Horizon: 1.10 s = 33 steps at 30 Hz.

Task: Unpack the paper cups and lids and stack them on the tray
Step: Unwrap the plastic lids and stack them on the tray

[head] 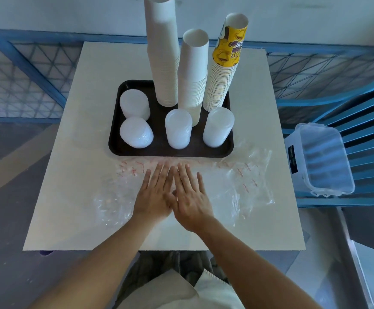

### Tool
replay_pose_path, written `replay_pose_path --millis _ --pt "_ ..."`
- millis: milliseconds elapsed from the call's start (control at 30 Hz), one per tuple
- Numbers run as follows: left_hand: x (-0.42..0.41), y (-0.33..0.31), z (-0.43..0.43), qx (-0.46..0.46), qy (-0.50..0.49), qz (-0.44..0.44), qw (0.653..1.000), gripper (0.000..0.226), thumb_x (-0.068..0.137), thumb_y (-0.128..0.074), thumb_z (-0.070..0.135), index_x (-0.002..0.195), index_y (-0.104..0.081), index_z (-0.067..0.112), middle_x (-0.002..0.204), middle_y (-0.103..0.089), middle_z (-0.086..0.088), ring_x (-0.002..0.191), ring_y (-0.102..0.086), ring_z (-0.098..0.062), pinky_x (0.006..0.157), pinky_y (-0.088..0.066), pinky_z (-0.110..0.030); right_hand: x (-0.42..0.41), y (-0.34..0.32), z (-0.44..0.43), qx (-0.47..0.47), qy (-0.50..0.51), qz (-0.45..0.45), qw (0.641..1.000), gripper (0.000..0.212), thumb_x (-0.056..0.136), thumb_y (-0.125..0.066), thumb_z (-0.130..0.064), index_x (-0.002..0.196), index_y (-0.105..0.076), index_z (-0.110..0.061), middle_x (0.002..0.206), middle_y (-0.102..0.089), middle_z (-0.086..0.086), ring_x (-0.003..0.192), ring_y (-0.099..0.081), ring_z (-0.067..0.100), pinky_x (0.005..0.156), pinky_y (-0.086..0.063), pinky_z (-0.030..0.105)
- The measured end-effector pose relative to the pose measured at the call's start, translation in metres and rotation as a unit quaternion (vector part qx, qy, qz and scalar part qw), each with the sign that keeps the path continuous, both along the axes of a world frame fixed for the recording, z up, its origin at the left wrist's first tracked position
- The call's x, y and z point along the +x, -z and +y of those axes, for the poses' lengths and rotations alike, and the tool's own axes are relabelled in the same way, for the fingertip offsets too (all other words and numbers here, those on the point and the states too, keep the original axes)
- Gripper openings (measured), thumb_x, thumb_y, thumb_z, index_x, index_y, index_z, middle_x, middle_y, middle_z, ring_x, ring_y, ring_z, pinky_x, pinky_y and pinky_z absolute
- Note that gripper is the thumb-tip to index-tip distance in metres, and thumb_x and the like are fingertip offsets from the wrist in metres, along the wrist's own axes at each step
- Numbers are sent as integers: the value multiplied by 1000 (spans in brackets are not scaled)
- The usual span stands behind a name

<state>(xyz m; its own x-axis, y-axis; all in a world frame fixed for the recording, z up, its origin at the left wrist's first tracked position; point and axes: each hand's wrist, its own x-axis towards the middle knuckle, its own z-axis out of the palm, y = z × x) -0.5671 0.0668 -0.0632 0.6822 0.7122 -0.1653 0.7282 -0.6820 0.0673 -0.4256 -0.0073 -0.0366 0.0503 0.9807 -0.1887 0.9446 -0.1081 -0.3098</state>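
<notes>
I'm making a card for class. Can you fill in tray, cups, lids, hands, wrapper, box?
Tray: black tray on pale table
Cups: tall white cup stack, shorter white cup stack, yellow-topped cup stack, at tray's back
Lids: four lid stacks, tray's front and left
Hands: left hand and right hand flat on the wrapper
Wrapper: clear plastic, spread before the tray
Box: clear box on blue chair, right of table

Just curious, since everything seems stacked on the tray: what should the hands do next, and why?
Probably gather up the empty plastic wrap: cups and lids already stand on the tray, and the left hand and right hand lie flat on the loose wrap.
</notes>
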Motion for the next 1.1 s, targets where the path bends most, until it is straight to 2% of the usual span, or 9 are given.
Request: replay_pose_path --millis 133,233,333,433,600,800,933,1033,1100 --pt "-3 25 -4 13 -22 8 1000 70 107 -16 43 166 -18 4 175 -9 -19 162 -8 -35 129 -18 -58 2 29 5 -24 -4 -7 1000 72 108 -3 -57 165 5 -14 172 17 5 157 25 20 129 -1 55" --pt "-3 30 -3 15 -19 10 1000 72 107 -18 44 166 -16 2 174 -7 -20 163 -5 -34 129 -16 -58 6 36 5 -23 -8 -20 1000 77 105 7 -59 166 2 -13 173 15 5 158 22 20 129 -1 55" --pt "-2 29 -2 5 -23 -2 1000 72 108 -18 45 165 -17 2 174 -7 -21 162 -9 -34 129 -18 -57 13 39 1 -20 -4 -42 999 73 108 -4 -56 166 -3 -12 173 12 7 158 19 22 129 0 55" --pt "-4 27 -1 0 -26 -19 999 70 111 -8 46 166 -17 4 175 -9 -19 162 -11 -32 130 -18 -54 26 42 -3 -17 7 -45 999 71 110 -13 -54 166 -5 -11 174 10 8 159 17 23 129 0 53" --pt "-4 26 -2 -6 -36 -28 999 70 110 -18 45 166 -17 4 176 -6 -16 163 -7 -29 130 -16 -51 55 43 -17 -22 40 -58 997 74 109 -21 -53 166 0 -9 173 13 10 159 17 24 130 -3 52" --pt "-3 25 -1 -14 -42 -18 999 69 111 -15 46 166 -14 4 176 0 -14 163 -3 -28 130 -10 -49 100 43 -44 -15 88 -78 993 78 109 -28 -52 165 0 -6 173 8 14 160 10 27 129 -5 53" --pt "-2 17 2 -54 -56 -11 997 72 109 -14 51 167 -12 8 177 4 -10 163 1 -25 132 -11 -48 107 43 -46 -33 86 -74 993 77 108 -21 -55 165 3 -9 174 9 11 160 13 25 129 -6 53" --pt "-3 4 11 -103 -59 7 993 81 103 -12 62 169 -3 15 176 15 -3 162 11 -20 132 -3 -44 111 40 -46 -32 84 -49 995 77 108 -21 -56 165 5 -13 174 10 7 160 14 22 130 -5 52" --pt "-3 -7 17 -145 -61 2 987 82 104 -28 64 169 -7 20 177 11 0 163 7 -19 132 -7 -43 115 37 -46 -30 82 -23 996 78 107 -22 -58 166 6 -17 174 12 3 159 17 19 130 -1 49"
